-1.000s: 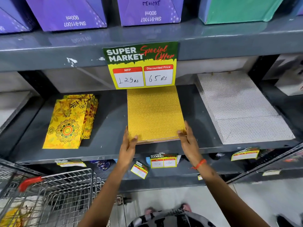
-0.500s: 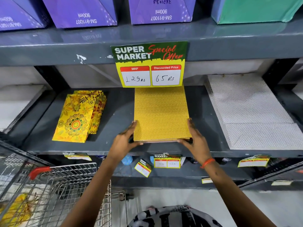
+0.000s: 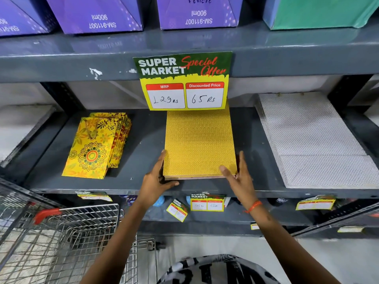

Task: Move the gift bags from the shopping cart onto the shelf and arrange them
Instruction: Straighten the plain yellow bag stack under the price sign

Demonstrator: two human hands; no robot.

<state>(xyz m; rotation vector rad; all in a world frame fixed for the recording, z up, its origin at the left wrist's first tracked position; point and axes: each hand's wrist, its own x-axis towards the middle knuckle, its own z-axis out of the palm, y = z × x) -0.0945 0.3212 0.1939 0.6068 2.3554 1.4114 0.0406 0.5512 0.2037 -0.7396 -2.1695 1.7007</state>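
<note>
My left hand (image 3: 156,179) and right hand (image 3: 239,175) press open fingers flat against the yellow bag stack (image 3: 200,144) on the shelf (image 3: 143,144); nothing gripped.

Your right hand (image 3: 239,177) has shifted: the thumb now lies on top of the plain yellow gift bag stack (image 3: 200,142) at its near right corner. Your left hand (image 3: 156,178) has moved its thumb under the near left edge. The stack sits slightly further back.
</note>
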